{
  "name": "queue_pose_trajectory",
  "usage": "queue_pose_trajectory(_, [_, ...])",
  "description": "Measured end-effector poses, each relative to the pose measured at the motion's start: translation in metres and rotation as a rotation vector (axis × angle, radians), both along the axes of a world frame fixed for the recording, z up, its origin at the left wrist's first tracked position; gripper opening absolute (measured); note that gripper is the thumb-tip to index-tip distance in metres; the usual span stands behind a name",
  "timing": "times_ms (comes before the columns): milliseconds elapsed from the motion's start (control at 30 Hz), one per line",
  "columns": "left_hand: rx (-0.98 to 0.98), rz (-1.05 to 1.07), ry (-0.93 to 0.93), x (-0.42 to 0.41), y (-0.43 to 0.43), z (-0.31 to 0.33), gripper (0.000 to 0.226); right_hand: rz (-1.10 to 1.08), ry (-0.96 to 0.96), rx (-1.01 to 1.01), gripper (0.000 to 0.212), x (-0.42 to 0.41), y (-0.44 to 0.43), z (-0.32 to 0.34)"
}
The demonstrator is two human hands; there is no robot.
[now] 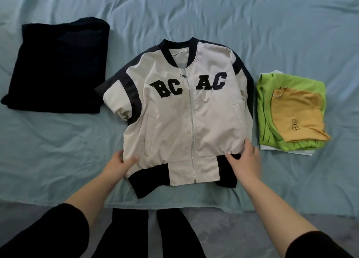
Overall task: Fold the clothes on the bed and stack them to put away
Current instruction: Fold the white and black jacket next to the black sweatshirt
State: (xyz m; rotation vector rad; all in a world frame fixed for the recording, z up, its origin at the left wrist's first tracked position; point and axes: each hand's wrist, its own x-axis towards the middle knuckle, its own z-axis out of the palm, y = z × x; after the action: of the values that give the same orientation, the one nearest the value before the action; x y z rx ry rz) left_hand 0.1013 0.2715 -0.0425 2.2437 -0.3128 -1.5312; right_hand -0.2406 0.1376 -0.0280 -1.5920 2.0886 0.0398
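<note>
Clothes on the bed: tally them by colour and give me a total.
Dark navy folded garment: 1
Cream-and-navy jacket: 1
Green shirt: 1
Mustard shirt: 1
White garment under the stack: 1
Total: 5

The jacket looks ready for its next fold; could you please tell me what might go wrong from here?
1. The jacket is held only at its hem by the left hand and right hand, so lifting it may let the folded-in sleeves slip out.
2. Its right edge lies close to the shirt pile; a swung fold could nudge the pile askew.
</note>
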Motion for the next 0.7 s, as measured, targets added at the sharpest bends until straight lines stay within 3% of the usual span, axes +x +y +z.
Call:
queue_pose_trajectory(67, [-0.066,0.076,-0.067,0.012,-0.021,-0.002,0.091,0.159,0.080,-0.127,0.075,0.026,0.002,0.006])
queue_pose_trajectory(133, [-0.096,0.208,-0.062,0.024,-0.049,-0.005,0.096,0.383,0.077,-0.086,0.071,0.061,0.004,0.006])
queue_pose_trajectory(267, [-0.182,0.824,0.250,0.048,-0.107,-0.008,0.057,0.782,-0.079,0.092,0.062,0.140,0.014,-0.007])
queue_pose_trajectory(333, [-0.230,0.955,0.319,0.057,-0.125,-0.014,0.037,0.837,-0.190,0.061,0.059,0.178,0.016,-0.009])
queue_pose_trajectory(400, [-0.250,0.950,0.330,0.061,-0.134,-0.015,0.016,0.803,-0.348,0.000,0.056,0.212,0.016,-0.005])
queue_pose_trajectory(467, [-0.276,0.876,0.248,0.064,-0.137,-0.009,0.021,0.693,-0.521,-0.034,0.058,0.239,0.013,0.001])
queue_pose_trajectory(567, [-0.372,0.531,-0.038,0.063,-0.128,0.018,0.018,0.619,-0.649,-0.036,0.079,0.269,0.007,0.011])
queue_pose_trajectory(633, [-0.480,0.357,-0.111,0.059,-0.119,0.039,0.028,0.575,-0.665,-0.057,0.088,0.284,-0.002,0.017])
queue_pose_trajectory(700, [-0.566,0.251,-0.087,0.056,-0.112,0.057,0.035,0.384,-0.787,-0.029,0.069,0.294,-0.018,0.021])
